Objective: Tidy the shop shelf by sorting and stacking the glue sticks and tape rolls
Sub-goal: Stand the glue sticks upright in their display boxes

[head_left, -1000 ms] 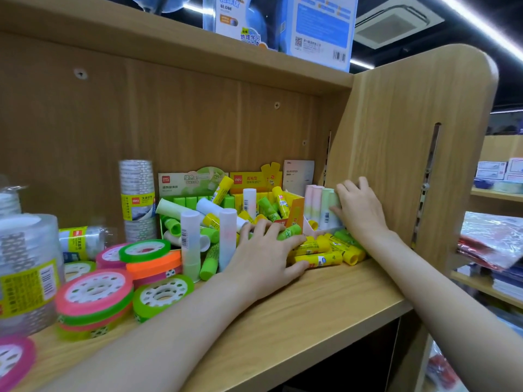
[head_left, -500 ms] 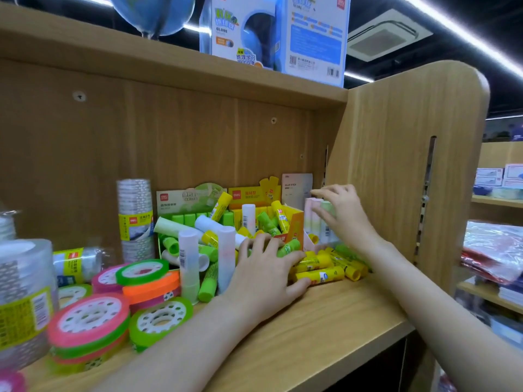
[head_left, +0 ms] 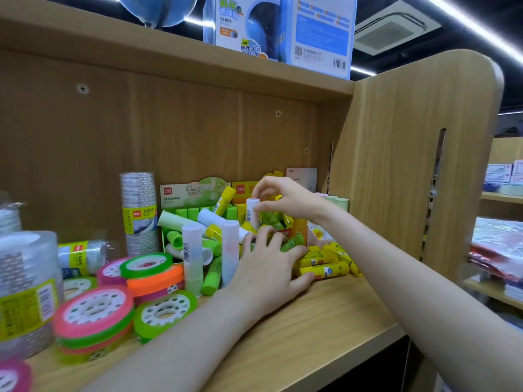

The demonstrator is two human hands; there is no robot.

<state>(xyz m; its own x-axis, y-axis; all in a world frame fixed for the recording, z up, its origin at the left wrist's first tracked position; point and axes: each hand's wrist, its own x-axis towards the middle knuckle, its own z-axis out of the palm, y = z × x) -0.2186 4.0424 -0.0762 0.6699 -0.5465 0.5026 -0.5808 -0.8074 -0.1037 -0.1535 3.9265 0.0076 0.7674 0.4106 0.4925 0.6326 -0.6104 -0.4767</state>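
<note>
Stood on a wood-grain shelf (head_left: 325, 332): a jumbled heap of smooth plastic glue sticks (head_left: 215, 239), cylinders in white, green and yellow. Lay left of that heap, glossy flat tape rolls (head_left: 93, 315), stacked. Pinched the cap of an upright white glue stick (head_left: 252, 213) atop the heap: right hand (head_left: 288, 198). Rested flat, fingers spread, on the heap's front: left hand (head_left: 268, 267).
</note>
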